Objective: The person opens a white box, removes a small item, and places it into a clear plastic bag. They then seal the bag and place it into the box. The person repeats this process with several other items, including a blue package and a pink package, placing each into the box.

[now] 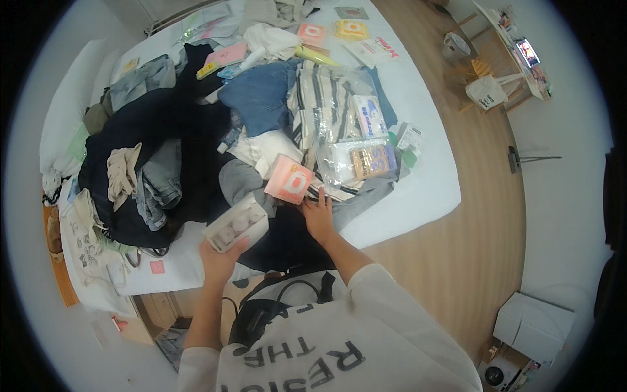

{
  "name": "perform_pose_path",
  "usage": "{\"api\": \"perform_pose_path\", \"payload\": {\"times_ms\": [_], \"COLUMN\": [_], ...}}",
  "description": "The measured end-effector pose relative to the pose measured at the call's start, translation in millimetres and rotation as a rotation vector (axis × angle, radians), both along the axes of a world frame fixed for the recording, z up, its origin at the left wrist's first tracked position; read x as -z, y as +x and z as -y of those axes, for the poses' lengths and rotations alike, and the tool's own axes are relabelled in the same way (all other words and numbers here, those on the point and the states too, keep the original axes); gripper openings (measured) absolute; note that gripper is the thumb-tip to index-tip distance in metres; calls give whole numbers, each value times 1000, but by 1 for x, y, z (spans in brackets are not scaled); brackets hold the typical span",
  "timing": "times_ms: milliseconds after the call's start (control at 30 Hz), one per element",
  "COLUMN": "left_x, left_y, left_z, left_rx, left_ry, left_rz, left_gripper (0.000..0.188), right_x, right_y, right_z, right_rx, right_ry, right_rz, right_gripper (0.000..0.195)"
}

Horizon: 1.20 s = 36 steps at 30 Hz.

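My left hand point(221, 262) grips a small white open-topped box point(237, 221) tilted above the bed's edge; several pale round items sit inside it. Fingers spread, my right hand point(319, 215) rests on dark clothing point(303, 245) with nothing in its grasp. Just beyond its fingertips lies a pink tissue packet point(290, 179). A black-and-white striped cloth point(313, 93) is partly under a clear plastic bag point(338, 147) holding printed packs. Grey fabric point(241, 179) and a white cloth point(259, 149) lie behind the box.
Blue denim point(262, 93), black garments point(147, 117) and grey jeans point(157, 191) cover much of the white bed point(431, 181). Farther back are a yellow tissue packet point(351, 29) and another pink packet point(311, 34). A wooden chair point(482, 68) stands across the floor.
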<state>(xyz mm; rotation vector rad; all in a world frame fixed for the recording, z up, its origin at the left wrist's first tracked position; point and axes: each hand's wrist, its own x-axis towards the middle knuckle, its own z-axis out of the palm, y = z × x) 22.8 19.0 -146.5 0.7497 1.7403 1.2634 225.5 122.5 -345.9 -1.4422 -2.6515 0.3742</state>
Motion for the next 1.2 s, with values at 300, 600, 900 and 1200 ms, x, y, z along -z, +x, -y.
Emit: {"api": "perform_pose_path", "payload": {"times_ms": [300,600,900,1200], "left_x": [16,-31,-47,-56], "left_y": [0,-9,-12,-13], "left_z": [12,12,16,13], "left_rx": [230,314,326,325], "left_ry": [85,306,410,360], "left_rz": [-187,-298,-341,-239], "left_gripper": [36,42,44,42], "right_x": [-28,-22,-305,-333], "right_y": [-20,-7,-28,-57], "right_z": [-8,-29,39,30], "right_rx": [353,495,-314,-534], "right_ry": [-292,-446,-63,-208], "right_rz": [158,-216,-961,-615], "right_gripper": [21,26,18,30]}}
